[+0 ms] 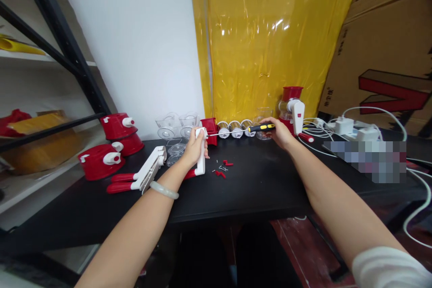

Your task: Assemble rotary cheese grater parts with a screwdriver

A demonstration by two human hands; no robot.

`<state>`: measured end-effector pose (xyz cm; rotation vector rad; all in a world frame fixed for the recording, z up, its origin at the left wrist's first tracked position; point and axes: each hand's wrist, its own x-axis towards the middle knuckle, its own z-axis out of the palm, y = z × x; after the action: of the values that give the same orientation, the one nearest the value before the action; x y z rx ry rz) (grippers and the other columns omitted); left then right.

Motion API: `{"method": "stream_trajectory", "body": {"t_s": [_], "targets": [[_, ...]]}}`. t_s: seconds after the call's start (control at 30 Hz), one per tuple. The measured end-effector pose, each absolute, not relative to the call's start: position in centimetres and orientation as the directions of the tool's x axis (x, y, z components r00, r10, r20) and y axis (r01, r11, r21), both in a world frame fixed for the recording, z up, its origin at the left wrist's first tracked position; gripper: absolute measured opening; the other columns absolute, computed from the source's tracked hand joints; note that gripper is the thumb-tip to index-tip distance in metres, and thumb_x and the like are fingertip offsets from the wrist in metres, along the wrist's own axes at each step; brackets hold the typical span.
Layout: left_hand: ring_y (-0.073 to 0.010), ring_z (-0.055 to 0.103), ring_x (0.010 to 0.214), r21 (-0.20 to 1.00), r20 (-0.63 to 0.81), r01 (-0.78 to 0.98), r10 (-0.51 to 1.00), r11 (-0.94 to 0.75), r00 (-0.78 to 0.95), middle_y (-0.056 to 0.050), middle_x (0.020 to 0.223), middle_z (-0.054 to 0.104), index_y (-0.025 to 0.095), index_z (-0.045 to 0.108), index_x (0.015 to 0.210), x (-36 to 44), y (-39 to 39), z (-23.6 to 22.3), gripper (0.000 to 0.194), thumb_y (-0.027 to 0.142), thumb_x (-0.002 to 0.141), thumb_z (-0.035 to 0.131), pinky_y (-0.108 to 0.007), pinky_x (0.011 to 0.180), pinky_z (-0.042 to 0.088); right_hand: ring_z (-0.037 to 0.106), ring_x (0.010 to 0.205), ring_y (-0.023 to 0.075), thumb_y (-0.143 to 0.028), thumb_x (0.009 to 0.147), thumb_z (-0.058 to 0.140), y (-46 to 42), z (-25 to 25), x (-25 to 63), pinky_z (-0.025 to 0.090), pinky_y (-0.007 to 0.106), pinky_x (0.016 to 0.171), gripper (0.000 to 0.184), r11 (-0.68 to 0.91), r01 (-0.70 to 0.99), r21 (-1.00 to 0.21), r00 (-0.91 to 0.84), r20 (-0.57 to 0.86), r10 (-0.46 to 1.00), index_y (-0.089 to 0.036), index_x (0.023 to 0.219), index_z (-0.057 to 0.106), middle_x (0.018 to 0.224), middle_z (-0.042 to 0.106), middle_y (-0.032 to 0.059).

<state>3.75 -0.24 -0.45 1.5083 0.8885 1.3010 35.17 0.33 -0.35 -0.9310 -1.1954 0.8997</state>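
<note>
My left hand [195, 147] is closed around a white crank handle [201, 162], held upright with its red grip [190, 174] low by the wrist. In my right hand [281, 133] is a screwdriver [261, 128] with a black and yellow handle, its long shaft pointing left. The shaft's tip reaches the upper end of the crank handle; whether it sits in a screw cannot be made out. Just behind my left hand stands a red housing [209, 128]. Small red pieces [220, 174] and several loose screws [223, 168] lie on the black table below the shaft.
Red housings [101, 161] and more white crank handles [148, 168] occupy the left. Clear plastic parts [177, 153] and metal grater drums [235, 129] line the back. An assembled rotary grater [297, 112], white cables and chargers [344, 125] and a pixelated item [381, 155] are right.
</note>
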Motion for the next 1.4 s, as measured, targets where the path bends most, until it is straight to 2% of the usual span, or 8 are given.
{"method": "stream_trajectory", "body": {"t_s": [0.13, 0.4, 0.63, 0.77, 0.93, 1.07, 1.2, 1.4], "targets": [[-0.0102, 0.046, 0.034, 0.947, 0.321, -0.062, 0.927, -0.315, 0.194, 0.010, 0.057, 0.049, 0.026, 0.036, 0.111, 3.72, -0.13, -0.63, 0.044, 0.059, 0.086, 0.051, -0.022, 0.034, 0.045, 0.037, 0.037, 0.0114, -0.062, 0.080, 0.055, 0.41, -0.64, 35.18, 0.033, 0.027, 0.043, 0.041, 0.402, 0.108, -0.909, 0.151, 0.415, 0.897, -0.021, 0.074, 0.059, 0.041, 0.039, -0.0053], [-0.0109, 0.047, 0.034, 0.950, 0.312, -0.043, 0.924, -0.310, 0.222, 0.009, 0.058, 0.049, 0.026, 0.036, 0.111, 3.89, -0.46, -0.69, 0.043, 0.058, 0.086, 0.051, -0.023, 0.034, 0.045, 0.050, 0.056, 0.0100, -0.036, 0.061, 0.073, 0.28, -0.25, 34.94, 0.042, 0.024, 0.048, 0.033, 0.435, -0.224, -0.872, 0.191, 0.398, 0.897, -0.025, 0.084, 0.052, 0.073, 0.052, -0.0050], [-0.0091, 0.046, 0.034, 0.955, 0.294, -0.042, 0.930, -0.292, 0.220, 0.010, 0.058, 0.048, 0.027, 0.037, 0.112, 3.96, -0.31, -0.88, 0.041, 0.058, 0.087, 0.050, -0.021, 0.035, 0.044, 0.034, 0.036, 0.0096, -0.076, 0.075, 0.050, 0.68, -0.68, 35.36, 0.041, 0.029, 0.044, 0.053, 0.385, 0.031, -0.922, 0.227, 0.382, 0.896, -0.023, 0.074, 0.053, 0.044, 0.037, -0.0067], [-0.0091, 0.046, 0.034, 0.955, 0.294, -0.037, 0.933, -0.293, 0.206, 0.010, 0.058, 0.048, 0.027, 0.037, 0.110, 3.84, -0.13, -0.89, 0.039, 0.057, 0.088, 0.049, -0.022, 0.035, 0.045, 0.031, 0.037, 0.0072, -0.061, 0.068, 0.072, 0.46, -0.65, 35.04, 0.043, 0.026, 0.045, 0.042, 0.391, -0.001, -0.920, 0.219, 0.381, 0.898, -0.024, 0.075, 0.054, 0.042, 0.035, -0.0098], [-0.0096, 0.046, 0.034, 0.955, 0.294, -0.025, 0.931, -0.296, 0.215, 0.010, 0.058, 0.048, 0.027, 0.037, 0.108, 3.80, -0.23, -0.88, 0.037, 0.056, 0.088, 0.049, -0.023, 0.034, 0.045, 0.052, 0.056, 0.0101, -0.039, 0.057, 0.080, 0.22, -0.22, 34.94, 0.046, 0.024, 0.050, 0.039, 0.397, -0.234, -0.887, 0.186, 0.361, 0.914, -0.025, 0.081, 0.053, 0.069, 0.056, -0.0057], [-0.0102, 0.046, 0.034, 0.954, 0.299, -0.038, 0.926, -0.299, 0.230, 0.009, 0.058, 0.049, 0.027, 0.037, 0.108, 3.86, -0.27, -0.97, 0.038, 0.056, 0.088, 0.049, -0.023, 0.034, 0.045, 0.053, 0.055, 0.0117, -0.050, 0.064, 0.073, 0.40, -0.28, 35.29, 0.044, 0.025, 0.049, 0.035, 0.413, -0.193, -0.890, 0.195, 0.378, 0.905, -0.024, 0.077, 0.053, 0.069, 0.054, -0.0035], [-0.0099, 0.046, 0.034, 0.951, 0.306, -0.029, 0.927, -0.307, 0.216, 0.009, 0.058, 0.048, 0.027, 0.037, 0.108, 3.83, -0.07, -1.08, 0.037, 0.056, 0.088, 0.048, -0.023, 0.034, 0.045, 0.040, 0.043, 0.0093, -0.066, 0.077, 0.056, 0.70, -0.68, 35.42, 0.034, 0.024, 0.041, 0.045, 0.425, 0.060, -0.903, 0.225, 0.428, 0.876, -0.021, 0.071, 0.056, 0.057, 0.048, -0.0025], [-0.0088, 0.046, 0.034, 0.953, 0.300, -0.036, 0.931, -0.300, 0.209, 0.010, 0.058, 0.049, 0.027, 0.039, 0.111, 3.83, -0.08, -1.07, 0.041, 0.059, 0.087, 0.049, -0.021, 0.035, 0.044, 0.051, 0.063, 0.0106, -0.039, 0.063, 0.075, 0.28, -0.62, 35.13, 0.045, 0.022, 0.050, 0.029, 0.450, -0.139, -0.882, 0.206, 0.419, 0.884, -0.025, 0.079, 0.055, 0.080, 0.054, -0.0035]]}}
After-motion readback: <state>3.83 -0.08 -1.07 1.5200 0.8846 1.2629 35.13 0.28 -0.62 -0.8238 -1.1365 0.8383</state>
